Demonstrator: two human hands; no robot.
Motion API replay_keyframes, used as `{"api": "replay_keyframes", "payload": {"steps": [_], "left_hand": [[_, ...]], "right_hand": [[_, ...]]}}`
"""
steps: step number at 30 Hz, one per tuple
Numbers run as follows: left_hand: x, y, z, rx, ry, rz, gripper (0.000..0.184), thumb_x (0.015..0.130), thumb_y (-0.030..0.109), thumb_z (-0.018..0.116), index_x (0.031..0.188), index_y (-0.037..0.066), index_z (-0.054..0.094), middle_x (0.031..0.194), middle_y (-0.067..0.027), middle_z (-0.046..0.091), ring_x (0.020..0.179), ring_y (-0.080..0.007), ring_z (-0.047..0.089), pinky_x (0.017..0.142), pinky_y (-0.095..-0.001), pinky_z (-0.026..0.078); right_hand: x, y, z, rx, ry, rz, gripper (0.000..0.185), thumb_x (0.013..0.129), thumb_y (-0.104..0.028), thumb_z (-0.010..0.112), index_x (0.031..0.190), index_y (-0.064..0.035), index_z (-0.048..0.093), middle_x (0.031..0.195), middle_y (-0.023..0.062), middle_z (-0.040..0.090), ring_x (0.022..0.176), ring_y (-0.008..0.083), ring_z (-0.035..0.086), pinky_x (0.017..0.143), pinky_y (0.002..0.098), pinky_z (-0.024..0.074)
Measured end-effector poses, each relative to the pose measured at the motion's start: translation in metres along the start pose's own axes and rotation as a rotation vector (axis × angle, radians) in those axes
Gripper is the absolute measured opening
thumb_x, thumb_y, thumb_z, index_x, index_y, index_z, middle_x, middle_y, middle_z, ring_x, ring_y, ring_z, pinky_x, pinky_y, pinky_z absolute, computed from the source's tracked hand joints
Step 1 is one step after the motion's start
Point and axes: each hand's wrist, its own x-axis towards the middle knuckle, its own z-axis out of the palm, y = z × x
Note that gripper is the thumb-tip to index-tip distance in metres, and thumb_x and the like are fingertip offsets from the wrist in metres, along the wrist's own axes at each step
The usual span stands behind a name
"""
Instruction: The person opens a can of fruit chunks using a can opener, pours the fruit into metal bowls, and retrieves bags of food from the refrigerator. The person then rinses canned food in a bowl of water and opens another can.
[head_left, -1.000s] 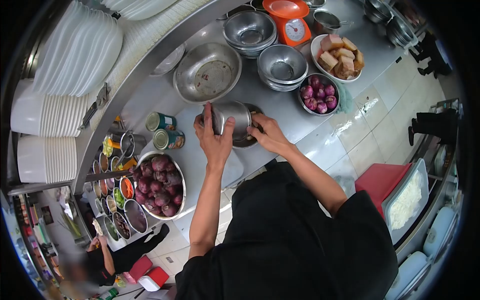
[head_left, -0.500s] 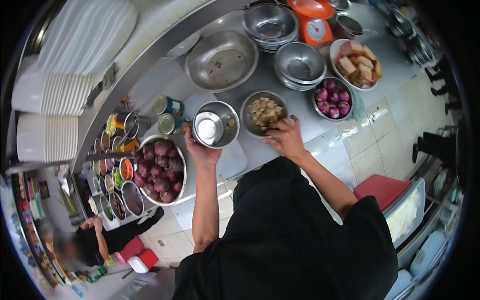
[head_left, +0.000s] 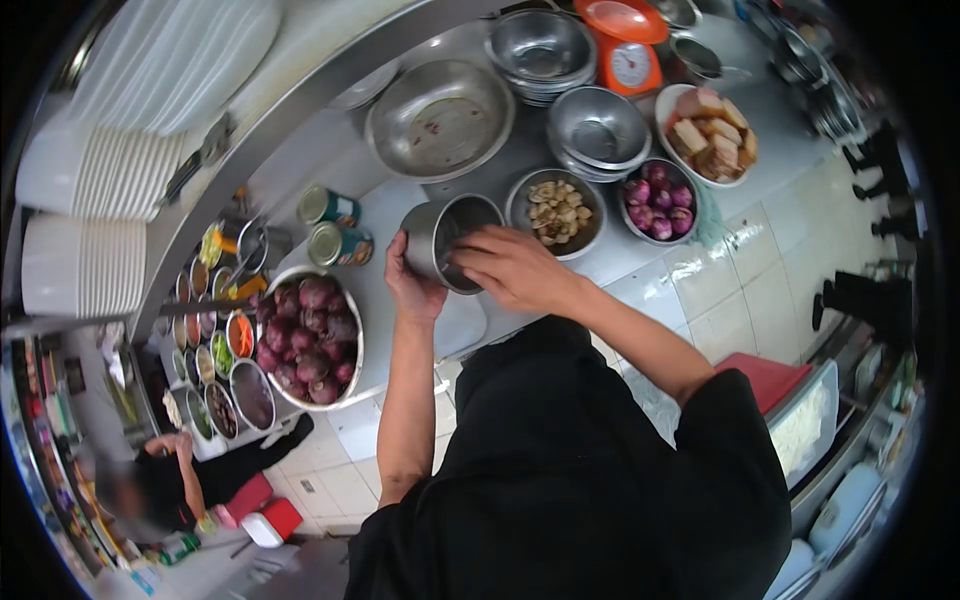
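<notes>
My left hand (head_left: pixel 414 288) is wrapped round the side of a deep steel pot (head_left: pixel 424 238), which it holds tilted with the mouth to the right. My right hand (head_left: pixel 520 270) reaches into that mouth, its fingers bent together and their tips hidden inside. Whatever they hold, if anything, does not show. Just right of the pot stands a steel bowl (head_left: pixel 598 238) of pale, peeled garlic cloves (head_left: pixel 556 212). Below both hands is the white cutting board (head_left: pixel 462 328).
Left are two tins (head_left: pixel 340 244) and a basin of red onions (head_left: pixel 312 345). Rightward sit a bowl of shallots (head_left: pixel 660 200) and a plate of meat chunks (head_left: pixel 712 140). Stacked bowls (head_left: pixel 600 125), a wide basin (head_left: pixel 440 120) and an orange scale (head_left: pixel 630 65) stand behind. A co-worker (head_left: pixel 190 480) is lower left.
My right hand has left the garlic bowl and moved left into the pot's mouth. My left hand has tipped the pot from nearly upright towards the right.
</notes>
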Motion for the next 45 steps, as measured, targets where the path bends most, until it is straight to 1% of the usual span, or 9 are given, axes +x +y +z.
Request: {"api": "replay_keyframes", "payload": {"steps": [10, 13, 20, 26, 31, 33, 40, 44, 45], "left_hand": [[0.043, -0.026, 0.081, 0.775, -0.292, 0.119, 0.063, 0.086, 0.034, 0.068, 0.139, 0.002, 0.052, 0.136, -0.0156, 0.055, 0.125, -0.0211, 0.050, 0.107, -0.0295, 0.033], [0.040, -0.030, 0.091, 0.839, -0.210, 0.198, 0.066, 0.085, 0.035, 0.070, 0.139, 0.003, 0.052, 0.138, -0.0154, 0.054, 0.127, -0.0214, 0.049, 0.107, -0.0297, 0.033], [0.020, -0.006, 0.034, 0.210, 0.136, -0.022, 0.070, 0.091, 0.053, 0.054, 0.142, 0.007, 0.044, 0.136, -0.0147, 0.054, 0.125, -0.0292, 0.052, 0.100, -0.0418, 0.043], [-0.010, -0.004, -0.018, -0.156, 0.182, -0.260, 0.075, 0.093, 0.069, 0.030, 0.140, 0.013, 0.044, 0.135, -0.0171, 0.053, 0.123, -0.0340, 0.053, 0.090, -0.0551, 0.050], [-0.025, -0.018, -0.048, -0.421, 0.125, -0.159, 0.077, 0.097, 0.064, 0.031, 0.141, 0.002, 0.038, 0.134, -0.0197, 0.050, 0.118, -0.0384, 0.053, 0.096, -0.0518, 0.048], [-0.053, -0.001, -0.039, -0.219, 0.345, -0.262, 0.073, 0.099, 0.059, 0.035, 0.141, -0.001, 0.037, 0.135, -0.0214, 0.048, 0.119, -0.0371, 0.053, 0.098, -0.0511, 0.047], [-0.197, -0.006, -0.105, 0.499, 0.577, -0.247, 0.052, 0.095, 0.043, 0.058, 0.119, -0.003, 0.062, 0.107, -0.0160, 0.068, 0.097, -0.0279, 0.066, 0.084, -0.0381, 0.053], [-0.282, -0.067, -0.197, 1.274, 0.756, -0.231, 0.060, 0.089, 0.055, 0.062, 0.112, 0.001, 0.070, 0.095, -0.0140, 0.071, 0.089, -0.0186, 0.065, 0.074, -0.0302, 0.053], [-0.295, -0.069, -0.198, 1.071, 0.807, -0.415, 0.063, 0.087, 0.058, 0.062, 0.115, 0.002, 0.069, 0.096, -0.0139, 0.071, 0.088, -0.0195, 0.065, 0.074, -0.0312, 0.052]], "right_hand": [[-0.024, 0.097, -0.022, -0.163, -0.074, -0.060, 0.062, 0.077, -0.020, 0.071, 0.135, -0.0124, 0.052, 0.138, 0.0145, 0.052, 0.129, 0.0355, 0.046, 0.107, 0.0476, 0.0355], [-0.039, 0.098, -0.036, -0.324, -0.122, 0.023, 0.041, 0.078, -0.016, 0.071, 0.118, -0.0105, 0.065, 0.124, 0.0133, 0.060, 0.120, 0.0316, 0.052, 0.100, 0.0448, 0.0413], [-0.057, 0.055, -0.056, -0.345, 0.107, 0.215, 0.030, 0.076, -0.009, 0.072, 0.106, -0.0072, 0.070, 0.112, 0.0109, 0.064, 0.110, 0.0323, 0.055, 0.094, 0.0428, 0.0453], [-0.005, -0.006, 0.010, 0.127, 0.144, 0.292, 0.069, 0.069, -0.022, 0.083, 0.132, -0.0110, 0.057, 0.146, 0.0173, 0.042, 0.130, 0.0359, 0.045, 0.104, 0.0446, 0.0409], [0.008, 0.024, 0.085, 0.191, 0.098, 0.290, 0.041, 0.067, -0.024, 0.086, 0.100, -0.0054, 0.069, 0.144, 0.0157, 0.048, 0.127, 0.0375, 0.049, 0.103, 0.0452, 0.0415], [0.017, 0.023, 0.101, 0.193, 0.175, 0.269, 0.030, 0.067, -0.022, 0.086, 0.074, -0.0014, 0.066, 0.138, 0.0135, 0.054, 0.125, 0.0370, 0.051, 0.102, 0.0454, 0.0417], [0.034, 0.056, 0.127, -0.078, 0.199, 0.119, 0.021, 0.071, -0.013, 0.083, 0.079, -0.0029, 0.066, 0.145, 0.0131, 0.045, 0.130, 0.0409, 0.044, 0.108, 0.0530, 0.0357], [0.049, 0.063, 0.131, -0.098, 0.192, 0.112, 0.020, 0.076, -0.014, 0.079, 0.087, -0.0045, 0.066, 0.147, 0.0152, 0.043, 0.133, 0.0400, 0.041, 0.112, 0.0553, 0.0284], [0.049, 0.065, 0.133, -0.099, 0.170, 0.105, 0.022, 0.076, -0.014, 0.079, 0.092, -0.0050, 0.066, 0.147, 0.0155, 0.043, 0.134, 0.0406, 0.040, 0.112, 0.0550, 0.0283]]}}
